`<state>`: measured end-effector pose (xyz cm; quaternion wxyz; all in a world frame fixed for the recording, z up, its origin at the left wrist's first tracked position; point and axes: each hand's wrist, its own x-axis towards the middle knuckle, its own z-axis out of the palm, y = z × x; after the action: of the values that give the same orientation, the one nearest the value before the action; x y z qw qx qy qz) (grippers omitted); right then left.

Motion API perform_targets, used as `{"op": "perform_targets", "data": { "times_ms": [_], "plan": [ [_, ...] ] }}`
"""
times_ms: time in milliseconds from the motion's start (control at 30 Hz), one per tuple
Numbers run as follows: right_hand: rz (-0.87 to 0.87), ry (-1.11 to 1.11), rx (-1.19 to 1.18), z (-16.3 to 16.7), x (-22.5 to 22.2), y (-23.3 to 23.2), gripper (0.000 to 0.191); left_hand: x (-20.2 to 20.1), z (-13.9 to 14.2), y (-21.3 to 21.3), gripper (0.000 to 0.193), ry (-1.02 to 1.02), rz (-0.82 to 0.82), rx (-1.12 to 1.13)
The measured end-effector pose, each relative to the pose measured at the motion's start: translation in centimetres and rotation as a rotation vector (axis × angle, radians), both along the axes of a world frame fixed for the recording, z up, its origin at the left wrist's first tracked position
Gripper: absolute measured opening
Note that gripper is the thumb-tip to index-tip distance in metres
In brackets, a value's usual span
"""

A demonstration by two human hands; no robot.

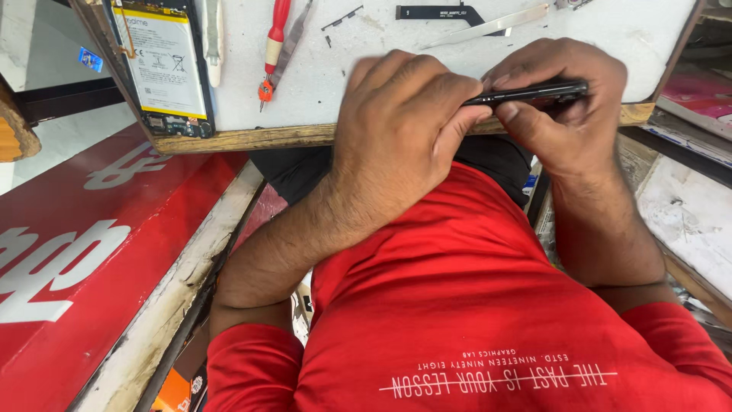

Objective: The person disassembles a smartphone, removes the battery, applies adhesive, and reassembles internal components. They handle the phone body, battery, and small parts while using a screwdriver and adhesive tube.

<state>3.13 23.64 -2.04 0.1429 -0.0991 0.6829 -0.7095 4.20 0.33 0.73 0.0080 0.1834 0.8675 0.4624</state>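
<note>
Head view, left to right: an opened phone (pixel 162 65) and red screwdriver (pixel 274 46) lie on the white bench (pixel 648 38), then left hand (pixel 396 122) and right hand (pixel 564 114) together pinching a thin black phone frame (pixel 534 93) over its near edge.

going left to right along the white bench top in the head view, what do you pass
opened phone with its battery showing → red-handled screwdriver → left hand → thin black phone part gripped by both hands → right hand, all over the white bench top.
</note>
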Motion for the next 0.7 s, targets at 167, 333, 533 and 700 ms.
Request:
{"op": "perform_targets", "data": {
  "times_ms": [167,333,533,700],
  "plan": [
    [-0.029,-0.057,-0.021,0.5,-0.1,0.1,0.014,0.2,0.3,-0.1,0.022,-0.035,-0.021,0.067],
    [-0.094,-0.072,-0.071,-0.1,-0.3,-0.8,0.013,-0.1,0.5,-0.6,0.024,0.024,-0.048,0.042],
    [-0.062,0.417,0.09,-1.2,-1.4,-0.4,0.019,0.0,1.0,-1.0,0.02,0.075,-0.01,-0.005],
    [0.055,0.653,0.36,-0.9,-1.7,0.1,0.011,0.1,0.0,-1.0,0.019,0.09,-0.022,0.006]
  ]
}}
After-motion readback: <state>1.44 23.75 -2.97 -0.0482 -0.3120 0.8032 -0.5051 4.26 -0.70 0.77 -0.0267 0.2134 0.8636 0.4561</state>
